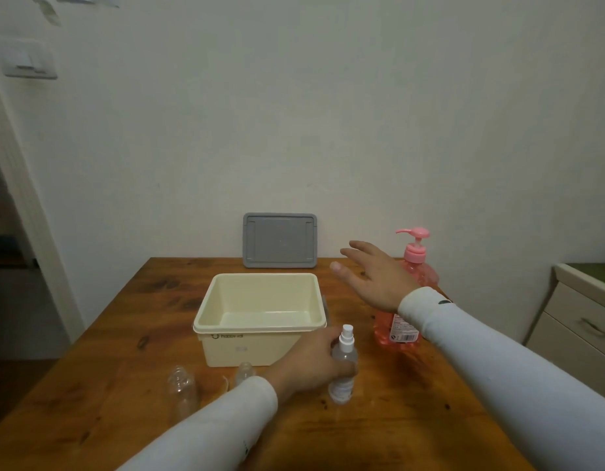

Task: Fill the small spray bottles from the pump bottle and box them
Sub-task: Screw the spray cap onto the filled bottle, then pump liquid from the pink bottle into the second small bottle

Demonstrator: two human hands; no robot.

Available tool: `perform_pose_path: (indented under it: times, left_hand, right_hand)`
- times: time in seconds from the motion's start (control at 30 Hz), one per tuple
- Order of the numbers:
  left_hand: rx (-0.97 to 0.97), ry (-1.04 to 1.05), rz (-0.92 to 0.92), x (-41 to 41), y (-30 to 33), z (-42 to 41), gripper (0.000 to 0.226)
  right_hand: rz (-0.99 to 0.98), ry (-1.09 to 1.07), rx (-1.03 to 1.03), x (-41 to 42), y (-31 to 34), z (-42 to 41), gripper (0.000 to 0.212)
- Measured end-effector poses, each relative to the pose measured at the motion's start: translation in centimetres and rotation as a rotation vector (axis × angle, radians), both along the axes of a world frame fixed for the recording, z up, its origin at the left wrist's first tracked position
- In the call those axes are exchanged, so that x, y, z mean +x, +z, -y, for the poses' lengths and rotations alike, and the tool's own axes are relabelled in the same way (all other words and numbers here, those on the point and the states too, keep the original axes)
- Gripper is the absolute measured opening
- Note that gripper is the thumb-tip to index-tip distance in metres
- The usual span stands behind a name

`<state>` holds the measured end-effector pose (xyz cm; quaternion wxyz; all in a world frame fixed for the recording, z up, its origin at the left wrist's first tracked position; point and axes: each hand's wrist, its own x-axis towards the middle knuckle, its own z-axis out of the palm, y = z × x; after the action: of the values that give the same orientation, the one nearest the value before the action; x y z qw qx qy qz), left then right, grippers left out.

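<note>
Both arms wear long white sleeves [498,362]; the right cuff carries 1 small dark mark [443,302].

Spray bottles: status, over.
Left hand gripping capped spray bottle, upright on table. Right hand open, above pump bottle. Box empty, lid off. Nothing in the way.

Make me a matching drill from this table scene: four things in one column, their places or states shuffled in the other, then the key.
1. grey lid
2. cream box
3. pump bottle
4. capped spray bottle

A. held upright on the table by the left hand
B. leaning against the wall
C. open, nothing inside
D. partly behind the right hand

Pairs: 1-B, 2-C, 3-D, 4-A
</note>
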<state>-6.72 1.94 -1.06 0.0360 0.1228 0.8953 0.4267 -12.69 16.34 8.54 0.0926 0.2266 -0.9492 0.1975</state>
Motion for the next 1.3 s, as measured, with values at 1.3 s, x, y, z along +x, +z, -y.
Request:
perform_pose_path:
  times: [1.3]
  left_hand:
    - [-0.469, -0.012, 0.071, 5.3, 2.0, 12.4, 0.037]
  right_hand:
    - [-0.009, -0.022, 0.027, 1.3, -0.6, 0.3, 0.068]
